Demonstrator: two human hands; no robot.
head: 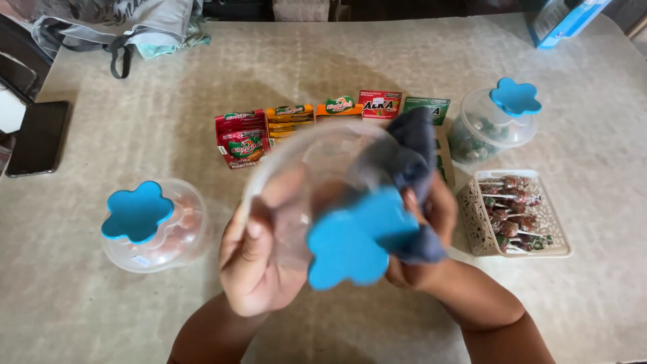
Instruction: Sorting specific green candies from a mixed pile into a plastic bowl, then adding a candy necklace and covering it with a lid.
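Blue flower-shaped lid (357, 237), clear jar (303, 182)

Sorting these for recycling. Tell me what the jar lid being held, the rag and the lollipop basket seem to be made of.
The lid looks like clear, glossy plastic: the left hand shows through it. Its flower-shaped knob seems opaque blue plastic, matte. The rag in the right hand looks like soft dark grey-blue cloth, creased and folded. The basket appears to be cream perforated plastic.

Both bare forearms reach in from below, wrists close together. The left hand (259, 259) curls its fingers upward; the right hand (424, 236) is clenched.
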